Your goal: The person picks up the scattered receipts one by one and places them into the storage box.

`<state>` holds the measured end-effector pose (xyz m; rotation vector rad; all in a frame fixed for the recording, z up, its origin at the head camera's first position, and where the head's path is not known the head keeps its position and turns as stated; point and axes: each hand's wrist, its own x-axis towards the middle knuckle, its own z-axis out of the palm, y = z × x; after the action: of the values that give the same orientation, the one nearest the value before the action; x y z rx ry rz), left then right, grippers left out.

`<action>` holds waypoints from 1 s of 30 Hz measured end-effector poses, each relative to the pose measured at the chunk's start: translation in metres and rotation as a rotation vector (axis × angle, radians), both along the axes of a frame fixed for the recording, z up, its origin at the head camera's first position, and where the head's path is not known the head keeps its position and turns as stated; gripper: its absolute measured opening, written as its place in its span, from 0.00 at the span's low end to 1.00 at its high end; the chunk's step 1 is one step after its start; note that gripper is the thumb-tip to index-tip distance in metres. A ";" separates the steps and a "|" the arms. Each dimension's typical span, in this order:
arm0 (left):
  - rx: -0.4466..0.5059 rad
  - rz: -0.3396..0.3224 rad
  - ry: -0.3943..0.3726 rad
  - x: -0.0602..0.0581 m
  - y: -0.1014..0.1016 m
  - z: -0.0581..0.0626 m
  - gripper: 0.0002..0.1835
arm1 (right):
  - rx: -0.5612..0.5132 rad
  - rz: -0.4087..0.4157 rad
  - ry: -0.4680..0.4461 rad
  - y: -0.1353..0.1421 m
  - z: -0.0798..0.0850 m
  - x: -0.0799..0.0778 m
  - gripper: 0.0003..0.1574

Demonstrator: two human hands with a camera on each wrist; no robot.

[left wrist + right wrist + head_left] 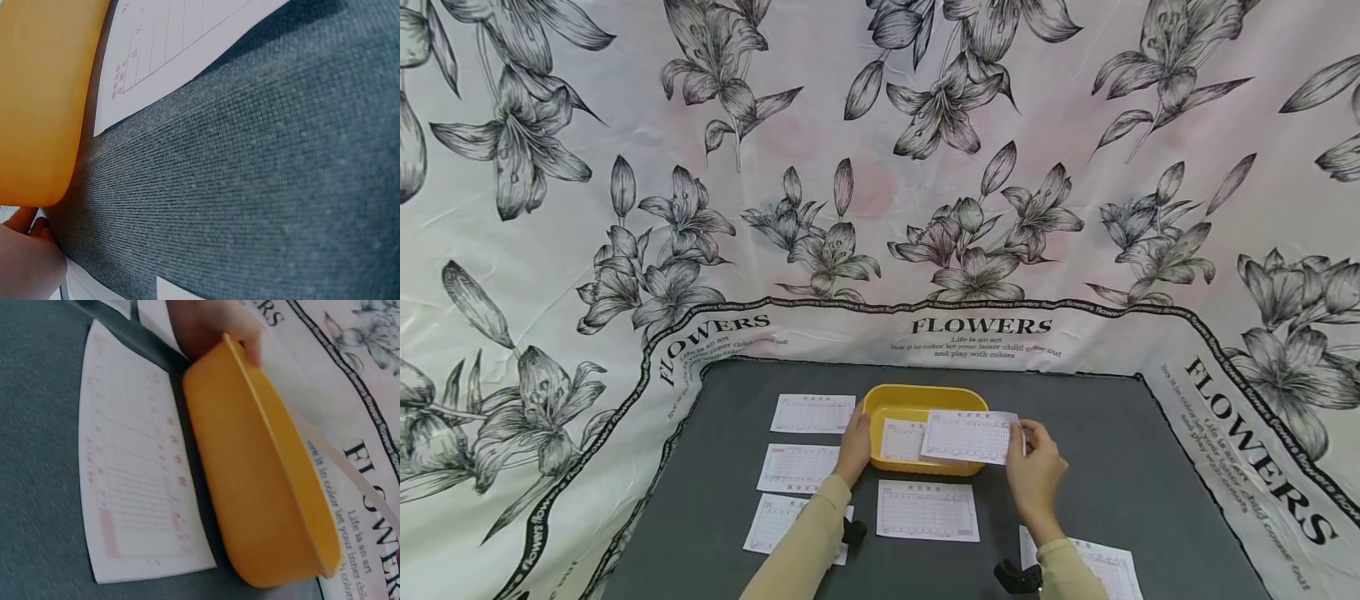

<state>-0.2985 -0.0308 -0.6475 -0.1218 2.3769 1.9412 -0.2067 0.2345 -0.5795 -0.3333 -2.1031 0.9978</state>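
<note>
A yellow plastic basin (925, 392) stands on the dark table. My left hand (854, 446) grips its left rim; in the right wrist view the thumb of that left hand (209, 325) hooks over the edge. My right hand (1036, 475) pinches the right end of a white printed form (970, 435) above the basin's right side. Another form (901, 439) lies inside the basin, partly covered by the held one. Just in front of the basin a printed form (927, 511) lies flat. The left wrist view shows the basin's side (44, 100) close up.
Left of the basin, three forms lie in a column: a top one (811, 413), a middle one (797, 468) and a bottom one (771, 523) partly behind my left arm. One more form (1105, 568) lies under my right forearm. A floral cloth (985, 333) borders the table.
</note>
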 end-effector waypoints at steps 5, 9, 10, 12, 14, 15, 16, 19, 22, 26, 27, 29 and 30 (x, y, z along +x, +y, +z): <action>0.026 -0.007 -0.019 0.001 0.002 0.002 0.29 | -0.010 0.022 -0.033 -0.013 -0.010 -0.001 0.08; 0.030 -0.004 -0.010 0.000 0.002 0.000 0.29 | 0.016 0.043 -0.072 -0.021 -0.019 -0.002 0.07; 0.030 -0.003 -0.009 0.000 0.001 0.000 0.29 | 0.025 0.050 -0.075 -0.023 -0.020 -0.002 0.07; 0.029 -0.004 0.002 0.000 0.001 -0.001 0.29 | 0.036 0.061 -0.079 -0.027 -0.023 -0.002 0.07; 0.030 -0.006 0.005 0.000 0.000 -0.001 0.29 | 0.042 0.071 -0.078 -0.030 -0.025 -0.003 0.07; 0.031 -0.006 0.006 0.000 0.000 -0.001 0.29 | 0.048 0.072 -0.079 -0.031 -0.026 -0.003 0.07; 0.031 -0.006 0.007 0.000 0.000 -0.001 0.29 | 0.057 0.072 -0.080 -0.032 -0.027 -0.004 0.07; 0.037 -0.008 0.009 0.000 0.000 -0.001 0.28 | 0.089 0.072 -0.080 -0.036 -0.030 -0.006 0.06; 0.039 -0.006 0.005 -0.001 0.000 -0.001 0.29 | 0.130 0.081 -0.072 -0.039 -0.033 -0.007 0.06; 0.036 0.008 -0.010 -0.001 0.000 -0.002 0.29 | 0.206 0.098 -0.064 -0.042 -0.038 -0.009 0.05; 0.034 0.011 -0.010 -0.001 0.000 -0.003 0.29 | 0.226 0.100 -0.069 -0.042 -0.039 -0.009 0.05; 0.033 0.014 -0.008 -0.002 0.001 -0.003 0.29 | 0.253 0.112 -0.090 -0.042 -0.040 -0.010 0.05; 0.035 0.013 -0.004 -0.002 0.001 -0.004 0.29 | 0.263 0.120 -0.105 -0.042 -0.040 -0.011 0.05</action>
<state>-0.3010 -0.0301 -0.6512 -0.1390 2.3442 1.9852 -0.2174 0.1929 -0.6198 -0.1302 -2.3398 0.7717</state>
